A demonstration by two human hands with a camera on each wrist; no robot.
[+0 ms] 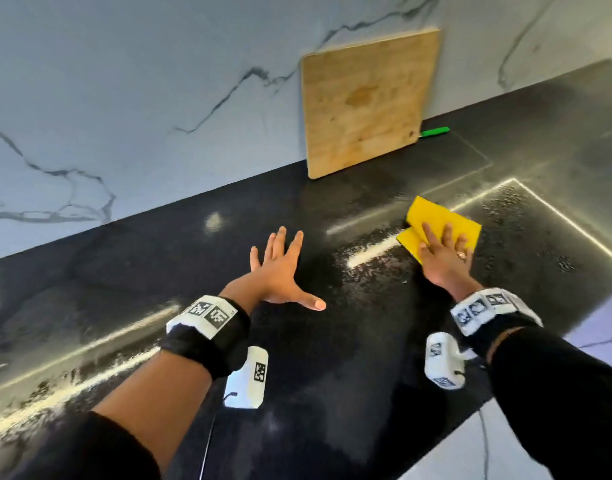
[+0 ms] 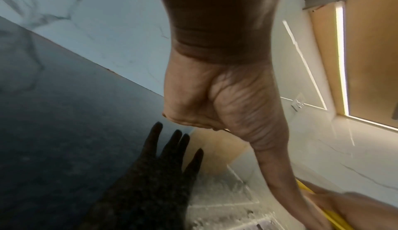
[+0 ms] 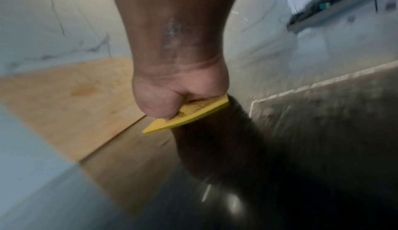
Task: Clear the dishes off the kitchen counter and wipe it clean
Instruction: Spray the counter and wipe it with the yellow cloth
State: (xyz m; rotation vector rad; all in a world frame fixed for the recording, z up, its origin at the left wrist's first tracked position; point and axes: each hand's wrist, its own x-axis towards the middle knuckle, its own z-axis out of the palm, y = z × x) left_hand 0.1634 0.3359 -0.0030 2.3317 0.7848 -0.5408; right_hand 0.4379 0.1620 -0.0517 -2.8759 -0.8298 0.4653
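A folded yellow cloth (image 1: 432, 216) lies on the black counter (image 1: 152, 271), right of centre, amid wet streaks. My right hand (image 1: 443, 254) presses flat on the cloth with straight fingers. In the right wrist view the heel of the right hand (image 3: 178, 95) sits on the cloth (image 3: 193, 116), the fingers are hidden and the picture is blurred. My left hand (image 1: 280, 268) is spread wide over bare counter to the cloth's left, holding nothing. The left wrist view shows the left hand (image 2: 226, 106) with its dark reflection on the counter (image 2: 53, 123) below it.
A wooden cutting board (image 1: 363, 105) leans upright against the marble wall (image 1: 124, 98) behind the cloth. A green handle (image 1: 435, 132) pokes out at its lower right. The counter's front edge runs along the lower right, with pale floor (image 1: 488, 452) beyond.
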